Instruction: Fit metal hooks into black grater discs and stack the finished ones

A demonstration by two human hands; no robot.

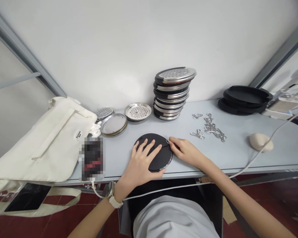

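Note:
A round black disc [154, 158] with a shiny metal rim showing at its lower right lies near the desk's front edge. Over it my left hand [142, 158] rests with spread fingers, its thumb along the near rim. At the disc's upper right edge my right hand [182, 148] pinches a small silver wire clip [167, 141]; the fingertips hide part of it. To the right, similar silver clips [213, 128] lie in a loose heap, with smaller groups of clips [198, 134] beside them.
Behind the disc leans a tall stack of metal-and-black discs [172, 96]. Perforated metal plates [138, 111] and plain metal lids [113, 124] sit left of it. Black round trays [245, 97], a beige rounded object [260, 142] and a white cable [253, 158] are right; a cream bag [52, 142] is left.

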